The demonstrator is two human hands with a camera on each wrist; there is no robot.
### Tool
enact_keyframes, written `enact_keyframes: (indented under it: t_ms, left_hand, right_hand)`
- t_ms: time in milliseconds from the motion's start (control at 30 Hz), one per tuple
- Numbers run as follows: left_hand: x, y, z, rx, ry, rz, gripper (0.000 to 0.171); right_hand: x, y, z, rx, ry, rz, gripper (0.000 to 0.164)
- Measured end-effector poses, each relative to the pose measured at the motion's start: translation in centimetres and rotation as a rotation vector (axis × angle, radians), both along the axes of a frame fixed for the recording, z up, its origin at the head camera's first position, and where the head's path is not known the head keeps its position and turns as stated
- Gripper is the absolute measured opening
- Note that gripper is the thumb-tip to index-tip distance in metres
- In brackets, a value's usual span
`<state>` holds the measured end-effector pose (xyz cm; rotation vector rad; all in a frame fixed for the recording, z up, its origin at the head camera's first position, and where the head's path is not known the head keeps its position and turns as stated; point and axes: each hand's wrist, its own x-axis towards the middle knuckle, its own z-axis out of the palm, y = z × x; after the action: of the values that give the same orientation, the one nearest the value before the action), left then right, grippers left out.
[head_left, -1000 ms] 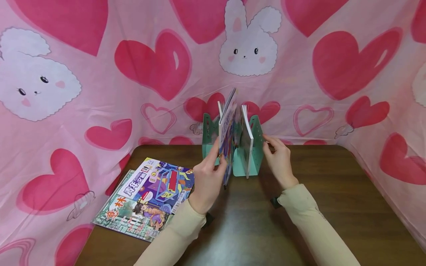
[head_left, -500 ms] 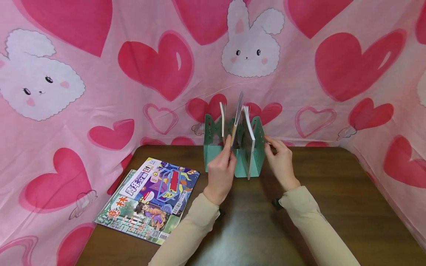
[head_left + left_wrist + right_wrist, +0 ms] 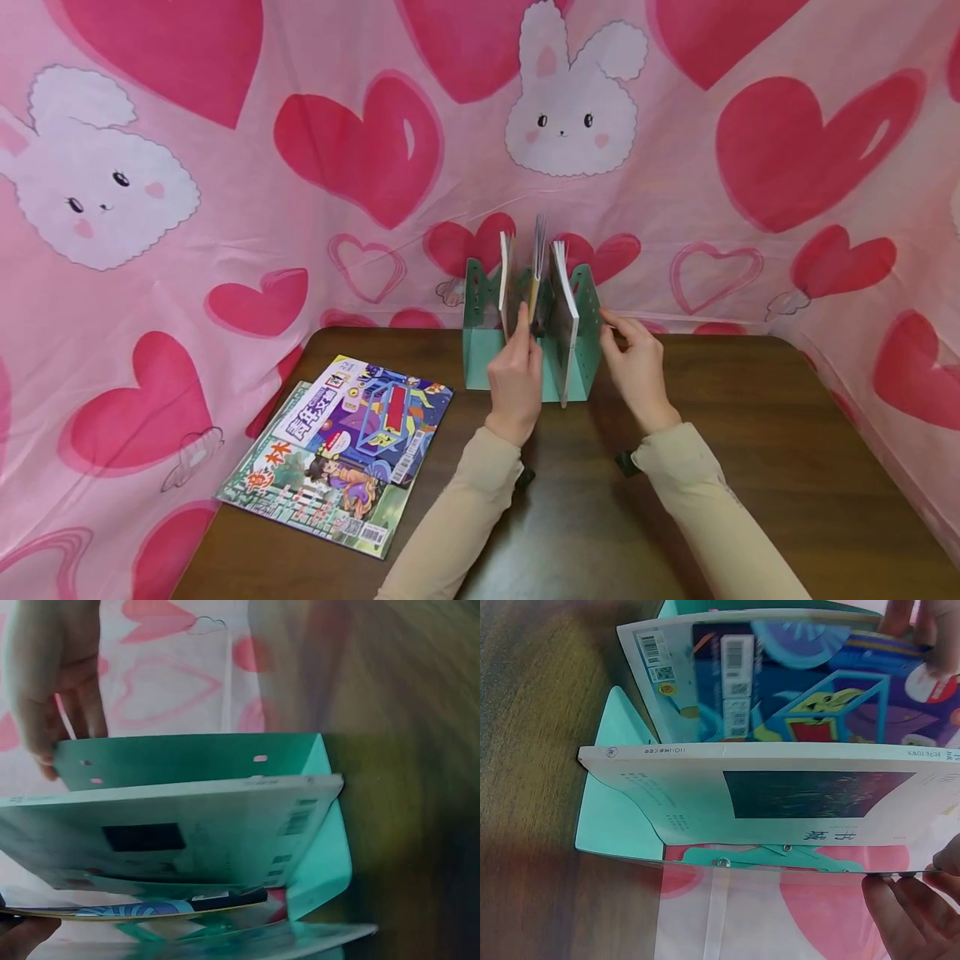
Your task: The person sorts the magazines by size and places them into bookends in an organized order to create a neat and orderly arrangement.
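My left hand point(image 3: 516, 375) pinches a thin magazine point(image 3: 537, 267) with a blue and purple cover, held upright between two books in a teal bookshelf stand point(image 3: 483, 362). In the right wrist view, that magazine's cover point(image 3: 817, 705) faces the nearer white book point(image 3: 690, 802). My right hand point(image 3: 636, 367) pinches the edge of the stand's right side panel point(image 3: 588, 325). One book point(image 3: 566, 317) leans near that panel; another point(image 3: 505, 271) stands toward the left. The left wrist view shows only fingertips of my left hand point(image 3: 30, 934) at its lower left.
Two overlapping magazines lie flat on the left of the brown table point(image 3: 750, 467): a purple one point(image 3: 375, 417) on top of a green one point(image 3: 322, 492). A pink curtain point(image 3: 465, 192) with hearts and rabbits hangs behind and at both sides.
My left hand has moved right with the magazine, away from the left book, and the magazine now sits lower, between the two books. My right hand stays at the side panel.
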<state>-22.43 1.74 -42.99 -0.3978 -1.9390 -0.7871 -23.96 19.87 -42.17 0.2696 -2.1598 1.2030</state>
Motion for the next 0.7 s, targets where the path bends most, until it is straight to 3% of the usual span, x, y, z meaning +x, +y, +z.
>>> enact_keyframes:
  t_ms: [133, 367, 700]
  left_hand:
    - [-0.2, 0.5, -0.8, 0.017, -0.042, -0.002, 0.057]
    - [-0.5, 0.8, -2.2, -0.015, -0.051, 0.010, 0.057]
    - [0.1, 0.7, -3.6, 0.002, -0.114, -0.035, 0.060]
  right_hand:
    - [0.1, 0.0, 0.0, -0.003, -0.001, 0.002, 0.029]
    - [0.1, 0.0, 0.0, -0.004, 0.009, -0.007, 0.029]
    - [0.0, 0.0, 0.1, -0.005, -0.006, 0.005, 0.030]
